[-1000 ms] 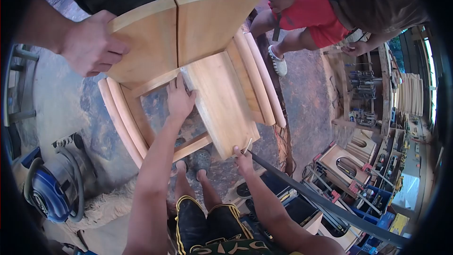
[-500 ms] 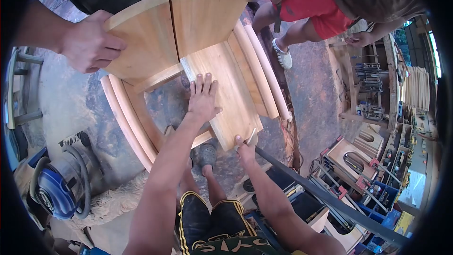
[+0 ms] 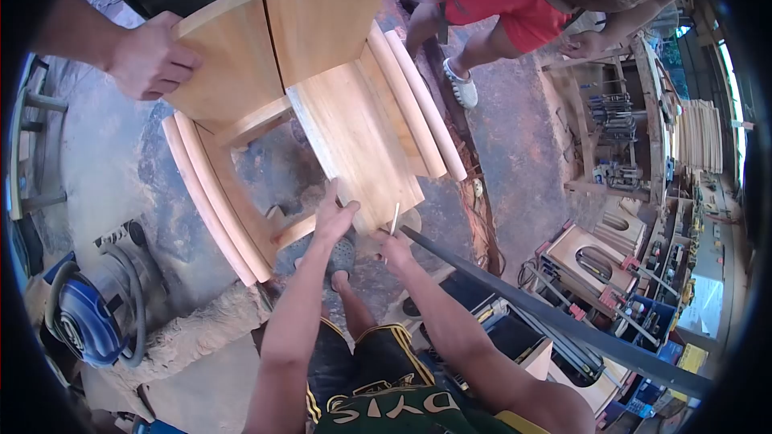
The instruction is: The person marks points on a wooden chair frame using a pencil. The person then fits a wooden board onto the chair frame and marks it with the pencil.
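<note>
A pale wooden board (image 3: 354,137) lies across the right part of a wooden chair frame (image 3: 221,193), leaving the left part of the seat uncovered. My left hand (image 3: 334,217) is at the board's near left corner, its thumb over the top and its fingers along the edge. By the near end of the board, my right hand (image 3: 392,247) is closed around a slim, pale pencil (image 3: 395,215) that points up. Behind the board stands a backrest of two wooden panels (image 3: 322,24). Another person's hand (image 3: 157,60) grips its left panel.
A blue vacuum cleaner (image 3: 84,313) with a grey hose stands at left. A long dark bar (image 3: 515,293) slants across the lower right. Clamped wooden pieces (image 3: 591,261) and tools lie at right. A person in red shorts (image 3: 507,0) is at the upper right.
My left hand has drawn back from flat on the board to its near left corner. My right hand has shifted left and down. The chair appears slightly further left and up.
</note>
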A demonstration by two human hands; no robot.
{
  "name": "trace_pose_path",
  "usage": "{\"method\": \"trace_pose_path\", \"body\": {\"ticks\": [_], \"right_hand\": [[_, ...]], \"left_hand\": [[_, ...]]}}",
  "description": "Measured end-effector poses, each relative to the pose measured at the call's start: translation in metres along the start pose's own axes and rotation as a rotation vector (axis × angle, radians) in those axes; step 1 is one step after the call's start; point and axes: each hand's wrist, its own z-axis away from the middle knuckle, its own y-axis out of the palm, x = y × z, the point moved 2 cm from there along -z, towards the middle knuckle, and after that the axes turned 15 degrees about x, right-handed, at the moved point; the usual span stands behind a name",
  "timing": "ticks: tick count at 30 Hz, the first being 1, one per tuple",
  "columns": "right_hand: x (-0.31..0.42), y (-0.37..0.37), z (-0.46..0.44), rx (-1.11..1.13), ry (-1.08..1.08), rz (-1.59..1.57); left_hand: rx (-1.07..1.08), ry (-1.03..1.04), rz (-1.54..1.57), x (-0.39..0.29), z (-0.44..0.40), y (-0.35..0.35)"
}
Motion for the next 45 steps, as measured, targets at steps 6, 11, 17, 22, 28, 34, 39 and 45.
{"method": "trace_pose_path", "body": {"ticks": [6, 11, 17, 22, 28, 34, 39, 45], "right_hand": [[0.002, -0.003, -0.005, 0.06, 0.06, -0.071], [0.006, -0.014, -0.009, 0.164, 0.104, -0.065], [-0.028, -0.034, 0.004, 0.155, 0.034, 0.187], [-0.131, -0.087, 0.037, 0.139, 0.017, 0.834], [-0.222, -0.123, 0.111, 0.113, 0.327, 1.168], [-0.258, -0.1, 0.138, 0.036, 0.391, 1.124], [-0.223, -0.041, 0.12, -0.149, 0.191, 1.014], [-0.118, 0.003, 0.034, -0.278, -0.096, 0.197]], "left_hand": [[0.161, 0.162, 0.267, -0.041, 0.013, -0.013], [0.105, -0.063, 0.073, -0.027, 0.015, -0.015], [-0.337, 0.155, -0.33, -0.049, 0.084, -0.007], [-0.738, 0.287, -0.522, -0.089, 0.184, -0.059], [-0.707, -0.149, -0.772, -0.052, 0.173, -0.135], [-0.541, -0.254, -0.732, -0.044, 0.167, -0.144], [-0.522, -0.247, -0.693, -0.043, 0.17, -0.146], [-0.497, -0.246, -0.659, -0.043, 0.168, -0.148]]}}
